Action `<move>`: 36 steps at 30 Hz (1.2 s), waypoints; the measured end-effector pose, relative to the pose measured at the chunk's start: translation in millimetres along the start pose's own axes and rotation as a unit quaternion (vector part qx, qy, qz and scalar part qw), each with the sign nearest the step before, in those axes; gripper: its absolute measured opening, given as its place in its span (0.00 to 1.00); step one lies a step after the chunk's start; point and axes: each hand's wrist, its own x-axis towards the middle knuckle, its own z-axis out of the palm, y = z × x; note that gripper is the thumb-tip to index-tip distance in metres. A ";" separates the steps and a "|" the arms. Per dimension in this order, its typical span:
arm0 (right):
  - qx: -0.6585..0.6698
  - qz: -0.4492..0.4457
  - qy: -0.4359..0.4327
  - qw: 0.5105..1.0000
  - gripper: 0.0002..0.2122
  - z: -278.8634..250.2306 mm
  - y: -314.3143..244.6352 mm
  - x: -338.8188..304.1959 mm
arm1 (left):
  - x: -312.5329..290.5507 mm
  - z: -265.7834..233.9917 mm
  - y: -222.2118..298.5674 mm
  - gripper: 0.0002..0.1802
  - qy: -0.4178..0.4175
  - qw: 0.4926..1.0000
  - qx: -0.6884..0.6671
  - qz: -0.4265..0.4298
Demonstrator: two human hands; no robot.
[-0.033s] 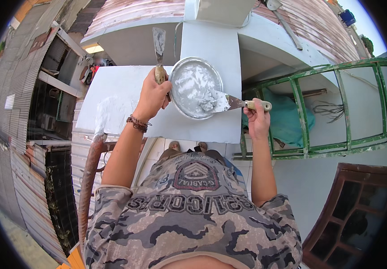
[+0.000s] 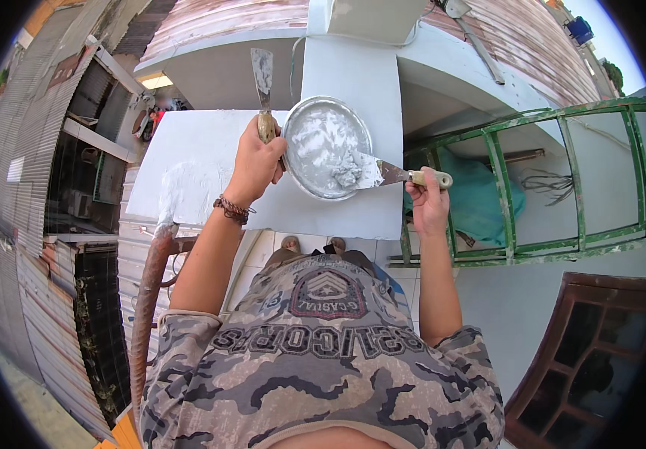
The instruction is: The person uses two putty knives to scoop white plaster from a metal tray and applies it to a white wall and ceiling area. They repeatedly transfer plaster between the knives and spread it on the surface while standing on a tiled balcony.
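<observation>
Working the grey-white paste on the round silvery metal lid, between both hands, likely wants low, steady strokes; the right hand grasps a pale-handled metal scraper, the left hand a brown-handled metal scraper; whether it also grips the lid is unclear.

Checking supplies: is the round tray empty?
Not empty: the tray holds a lump of paste at the tip of one scraper, plus white smears.

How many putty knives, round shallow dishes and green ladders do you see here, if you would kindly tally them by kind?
Putty knives: 2
Round shallow dish: 1
Green ladder: 1
Total: 4
</observation>
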 end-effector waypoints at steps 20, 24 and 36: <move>0.137 0.086 0.111 0.981 0.08 57.7 11.5 -36.7 | -26.7 26.9 -5.0 0.09 0.048 0.993 -0.075 0.072; 0.157 0.106 0.152 0.970 0.07 68.4 13.8 -41.8 | -29.6 29.3 -11.1 0.09 0.066 0.987 -0.125 0.082; 0.235 0.221 0.103 0.941 0.11 59.8 -9.1 -51.4 | -43.3 30.6 -30.7 0.09 0.077 0.981 -0.158 0.081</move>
